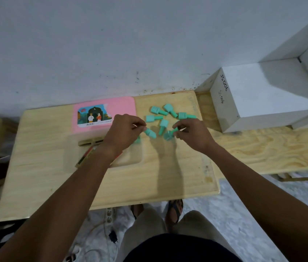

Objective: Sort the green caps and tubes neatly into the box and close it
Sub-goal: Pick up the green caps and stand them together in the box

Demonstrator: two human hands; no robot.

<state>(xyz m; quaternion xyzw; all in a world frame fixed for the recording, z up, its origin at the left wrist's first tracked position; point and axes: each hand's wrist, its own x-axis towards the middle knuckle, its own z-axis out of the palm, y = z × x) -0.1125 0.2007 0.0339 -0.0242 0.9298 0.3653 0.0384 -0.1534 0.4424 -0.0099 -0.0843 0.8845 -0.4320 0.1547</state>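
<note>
From your head view, your left hand (124,132) is pinching a green tube (150,133) and your right hand (192,136) is pinching another green piece (169,134) over the bench (149,176). More loose green pieces (164,123) are lying scattered just beyond, between the pink box (104,114) and a white carton (263,95). Your left wrist is partly covering a thin striped object (87,154) that is too hidden to make out.

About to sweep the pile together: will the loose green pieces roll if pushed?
Likely: the green pieces lie sideways with round stems, though wider heads should curve any roll. Probably light and stiff: the left hand holds one by a pinch alone.
</note>
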